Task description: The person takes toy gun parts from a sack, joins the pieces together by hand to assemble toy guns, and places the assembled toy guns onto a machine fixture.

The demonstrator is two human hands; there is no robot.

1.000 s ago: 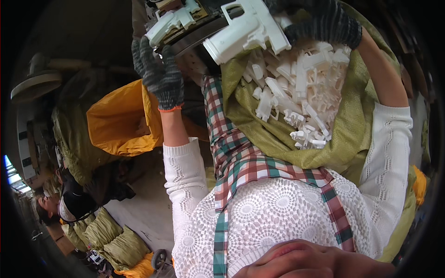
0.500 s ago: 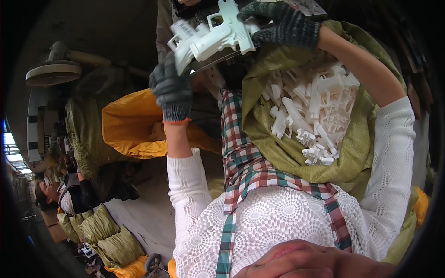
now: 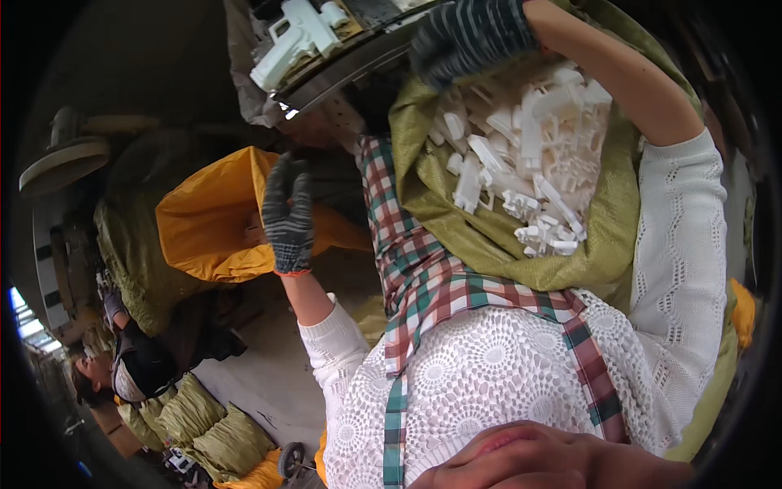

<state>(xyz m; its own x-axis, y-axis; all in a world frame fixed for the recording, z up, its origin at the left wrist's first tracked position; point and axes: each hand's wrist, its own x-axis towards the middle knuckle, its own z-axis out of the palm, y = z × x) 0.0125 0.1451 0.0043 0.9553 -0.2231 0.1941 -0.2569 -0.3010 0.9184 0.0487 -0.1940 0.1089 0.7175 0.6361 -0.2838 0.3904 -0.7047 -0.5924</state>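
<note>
White plastic parts (image 3: 529, 175) fill the green sack (image 3: 489, 236) on the lap. The right hand (image 3: 472, 37) rests at its upper rim, fingers curled, grip unclear. The left hand (image 3: 287, 213) hangs empty, fingers loosely together. The open sack could tip, spilling parts.

Matt white plastic parts (image 3: 521, 175), woven sack (image 3: 489, 244)

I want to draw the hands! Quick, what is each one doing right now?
Left hand: open, empty, above the yellow bag.
Right hand: over the white parts; grip cannot be told.
</note>
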